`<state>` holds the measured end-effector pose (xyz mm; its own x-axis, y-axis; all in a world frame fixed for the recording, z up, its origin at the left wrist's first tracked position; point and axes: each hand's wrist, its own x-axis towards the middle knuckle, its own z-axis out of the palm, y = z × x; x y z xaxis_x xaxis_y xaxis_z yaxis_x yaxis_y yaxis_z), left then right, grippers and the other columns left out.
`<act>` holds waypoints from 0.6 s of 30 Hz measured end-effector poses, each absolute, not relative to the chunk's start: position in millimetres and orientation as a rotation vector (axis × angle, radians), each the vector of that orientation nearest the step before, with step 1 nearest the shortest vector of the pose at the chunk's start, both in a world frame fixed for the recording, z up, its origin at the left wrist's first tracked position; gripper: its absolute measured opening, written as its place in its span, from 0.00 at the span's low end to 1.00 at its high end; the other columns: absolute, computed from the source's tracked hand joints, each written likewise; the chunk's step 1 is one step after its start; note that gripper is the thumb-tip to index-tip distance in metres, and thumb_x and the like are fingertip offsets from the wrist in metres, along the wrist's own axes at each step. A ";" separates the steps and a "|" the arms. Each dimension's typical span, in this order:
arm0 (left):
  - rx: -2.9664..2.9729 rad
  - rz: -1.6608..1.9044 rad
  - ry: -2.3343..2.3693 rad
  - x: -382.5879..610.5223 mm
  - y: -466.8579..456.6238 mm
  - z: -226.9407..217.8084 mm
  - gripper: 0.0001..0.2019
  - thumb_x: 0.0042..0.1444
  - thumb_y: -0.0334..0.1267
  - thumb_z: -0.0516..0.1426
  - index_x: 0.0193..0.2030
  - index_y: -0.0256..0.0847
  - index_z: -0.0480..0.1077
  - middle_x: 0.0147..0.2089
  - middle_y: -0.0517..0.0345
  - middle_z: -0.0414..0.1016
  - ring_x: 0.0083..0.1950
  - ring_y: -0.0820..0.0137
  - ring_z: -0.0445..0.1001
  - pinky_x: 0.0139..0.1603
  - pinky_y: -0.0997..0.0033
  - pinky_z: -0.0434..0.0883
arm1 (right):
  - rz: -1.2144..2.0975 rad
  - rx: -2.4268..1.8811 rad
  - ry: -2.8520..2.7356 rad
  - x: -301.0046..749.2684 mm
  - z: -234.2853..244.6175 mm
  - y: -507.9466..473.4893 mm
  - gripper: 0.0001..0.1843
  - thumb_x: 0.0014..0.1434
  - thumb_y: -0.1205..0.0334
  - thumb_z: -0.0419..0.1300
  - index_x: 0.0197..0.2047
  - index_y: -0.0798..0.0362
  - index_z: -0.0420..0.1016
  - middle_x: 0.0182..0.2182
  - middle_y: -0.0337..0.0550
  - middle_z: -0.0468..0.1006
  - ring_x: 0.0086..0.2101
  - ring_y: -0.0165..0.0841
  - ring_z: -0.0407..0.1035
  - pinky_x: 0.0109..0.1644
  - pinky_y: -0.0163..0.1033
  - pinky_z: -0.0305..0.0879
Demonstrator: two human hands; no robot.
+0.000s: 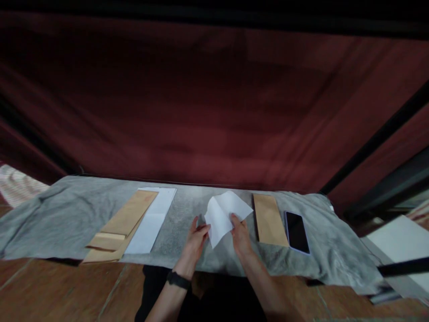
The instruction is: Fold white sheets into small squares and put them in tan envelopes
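Observation:
A creased sheet of white paper [224,214] is held up between my two hands, over the grey cloth [187,214]. My left hand [197,239] pinches its lower left edge, with the thumb near the paper's side. On the right, my right hand [239,232] grips the lower right edge, thumb on top. Brown paper envelopes or bags [122,223] lie overlapping to the left, partly over some white sheets [157,219]. Close to my right hand lies a brown paper stack [270,219], flat on the cloth.
A phone [297,231] in a pale purple case lies right of the brown stack. Behind the cloth-covered surface rises a dark red panel [214,134]. Tiled floor [83,290] shows in front. A white board [398,241] stands at the far right.

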<state>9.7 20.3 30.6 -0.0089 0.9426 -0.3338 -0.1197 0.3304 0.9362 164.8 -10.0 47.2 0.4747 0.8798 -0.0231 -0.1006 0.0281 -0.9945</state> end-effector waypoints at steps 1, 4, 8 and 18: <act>0.865 1.064 1.305 5.7 21.9 26.8 0.36 0.54 0.32 0.62 0.70 0.45 0.56 0.35 0.60 0.78 0.36 0.68 0.80 0.39 0.68 0.76 | 0.889 -1.350 -0.731 169.4 39.4 -13.0 0.28 0.65 0.42 0.49 0.56 0.53 0.71 0.49 0.53 0.81 0.46 0.42 0.79 0.41 0.44 0.78; 0.920 1.152 1.322 -5.6 31.2 23.3 0.40 0.49 0.31 0.62 0.70 0.42 0.57 0.32 0.64 0.75 0.34 0.69 0.78 0.37 0.70 0.75 | 0.922 -1.336 -0.531 185.7 21.9 -19.7 0.22 0.56 0.46 0.59 0.48 0.51 0.74 0.44 0.50 0.83 0.42 0.43 0.79 0.40 0.46 0.78; 1.118 1.171 1.333 -12.5 47.6 24.6 0.42 0.45 0.31 0.61 0.71 0.37 0.57 0.29 0.66 0.74 0.31 0.69 0.77 0.36 0.70 0.74 | 0.931 -1.346 -0.502 202.6 7.9 -26.6 0.20 0.50 0.46 0.63 0.39 0.52 0.75 0.35 0.47 0.82 0.34 0.41 0.78 0.34 0.43 0.76; 1.979 0.801 1.624 -32.3 55.0 13.6 0.34 0.53 0.24 0.51 0.70 0.38 0.62 0.54 0.47 0.78 0.46 0.61 0.80 0.51 0.62 0.76 | 0.418 -1.678 -1.080 229.1 -7.0 -62.0 0.21 0.59 0.56 0.55 0.54 0.51 0.75 0.48 0.50 0.78 0.48 0.42 0.73 0.57 0.52 0.69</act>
